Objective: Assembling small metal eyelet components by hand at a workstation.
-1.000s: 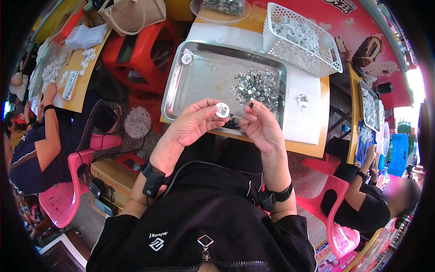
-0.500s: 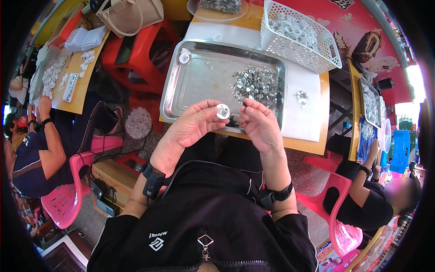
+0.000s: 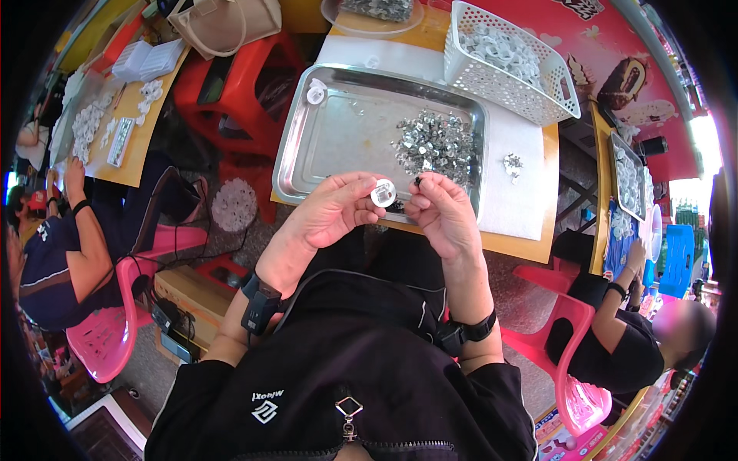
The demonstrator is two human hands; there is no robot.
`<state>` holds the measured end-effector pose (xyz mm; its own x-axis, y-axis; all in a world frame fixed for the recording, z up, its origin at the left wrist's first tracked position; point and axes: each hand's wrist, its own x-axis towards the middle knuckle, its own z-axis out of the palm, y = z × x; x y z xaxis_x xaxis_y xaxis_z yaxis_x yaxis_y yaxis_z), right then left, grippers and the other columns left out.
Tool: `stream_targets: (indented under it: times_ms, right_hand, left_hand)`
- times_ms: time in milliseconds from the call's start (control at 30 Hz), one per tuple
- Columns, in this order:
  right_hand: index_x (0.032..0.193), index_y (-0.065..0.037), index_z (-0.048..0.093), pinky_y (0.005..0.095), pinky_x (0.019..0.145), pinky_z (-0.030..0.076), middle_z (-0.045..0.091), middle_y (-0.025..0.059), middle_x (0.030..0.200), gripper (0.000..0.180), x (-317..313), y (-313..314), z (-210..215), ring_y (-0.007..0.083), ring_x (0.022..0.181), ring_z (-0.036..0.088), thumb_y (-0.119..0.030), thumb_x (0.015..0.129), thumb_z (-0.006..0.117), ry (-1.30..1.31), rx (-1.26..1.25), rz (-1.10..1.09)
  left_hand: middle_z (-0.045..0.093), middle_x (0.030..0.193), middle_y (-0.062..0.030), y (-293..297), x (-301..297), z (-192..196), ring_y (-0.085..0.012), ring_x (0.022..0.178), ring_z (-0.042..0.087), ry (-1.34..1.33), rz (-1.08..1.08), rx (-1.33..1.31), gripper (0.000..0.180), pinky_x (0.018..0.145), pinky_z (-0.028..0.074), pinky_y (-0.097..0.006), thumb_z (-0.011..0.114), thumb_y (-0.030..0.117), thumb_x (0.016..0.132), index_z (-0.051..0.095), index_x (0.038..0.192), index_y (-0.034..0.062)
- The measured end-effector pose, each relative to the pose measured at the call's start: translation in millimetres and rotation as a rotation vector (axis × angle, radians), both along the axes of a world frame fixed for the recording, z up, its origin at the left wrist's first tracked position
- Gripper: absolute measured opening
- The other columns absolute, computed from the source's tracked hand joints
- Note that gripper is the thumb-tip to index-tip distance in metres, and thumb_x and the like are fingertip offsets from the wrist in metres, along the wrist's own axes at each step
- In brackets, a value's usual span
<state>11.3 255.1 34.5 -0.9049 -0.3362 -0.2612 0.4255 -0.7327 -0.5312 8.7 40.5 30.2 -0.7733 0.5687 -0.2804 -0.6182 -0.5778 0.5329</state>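
Between the thumb and fingers of my left hand [image 3: 338,206] is a small round white plastic part [image 3: 383,193], its face with a square recess turned up. My right hand [image 3: 441,211] pinches a tiny black piece [image 3: 417,181] just right of the white part, the two a little apart. Both hands are over the near edge of a shallow metal tray [image 3: 286,165]. A heap of small shiny metal pieces [image 3: 434,146] lies in the tray's right half. In its far left corner sit white plastic parts [image 3: 316,92]. Some dark bits show partly behind my fingers.
A white perforated basket [image 3: 507,86] of clear-white parts stands at the far right of the table. A few metal pieces [image 3: 513,164] lie on the white sheet [image 3: 523,198]. Red stools [image 3: 231,92] are at the left. People sit at side tables on both sides, on pink chairs [image 3: 573,338].
The white part has shifted slightly right and down in my left hand. My right hand has moved only a little, with the black piece still in its fingertips.
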Motion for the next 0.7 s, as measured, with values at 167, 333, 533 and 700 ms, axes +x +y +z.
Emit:
stream_targets:
  times_ms: [167,333,533,700]
  right_hand:
    - [0.1,0.0,0.067,0.0217,0.067,0.048,0.067,0.008,0.088,0.012,3.2,-7.7,13.4,0.0094,0.072,0.057,-0.002,0.088,0.065,0.117,0.291,-0.065]
    - [0.095,0.0,0.069,0.0208,0.065,0.047,0.066,0.0032,0.085,0.011,8.0,-16.9,30.7,0.007,0.075,0.059,-0.003,0.085,0.069,0.314,0.745,-0.051]
    - [0.086,-0.004,0.068,0.0271,0.064,0.047,0.064,0.0039,0.081,0.011,8.4,-23.9,43.2,0.0139,0.073,0.061,-0.004,0.077,0.073,0.875,1.333,-0.158]
    - [0.085,-0.007,0.067,0.0346,0.076,0.044,0.063,0.0039,0.084,0.016,3.7,-19.8,44.2,0.0221,0.081,0.061,-0.006,0.071,0.075,1.273,1.523,-0.199]
  left_hand:
    - [0.067,0.092,-0.0051,3.0,2.4,0.7,-0.0127,0.08,0.066,-0.018,0.016,-0.029,0.03,0.07,0.056,-0.024,0.059,0.022,0.095,0.062,0.113,-0.0015]
    - [0.066,0.087,-0.003,5.7,5.5,1.4,-0.0106,0.076,0.064,-0.024,0.027,-0.035,0.03,0.068,0.053,-0.022,0.06,0.024,0.095,0.063,0.112,-0.0007]
    - [0.063,0.08,0.0,5.5,7.4,0.3,-0.0082,0.071,0.061,-0.037,0.043,-0.066,0.026,0.065,0.051,-0.021,0.062,0.025,0.094,0.065,0.107,0.0027]
    - [0.063,0.083,0.0008,5.2,9.3,-1.9,-0.0067,0.072,0.056,0.002,0.024,-0.086,0.024,0.066,0.048,-0.02,0.059,0.027,0.095,0.065,0.102,0.0045]
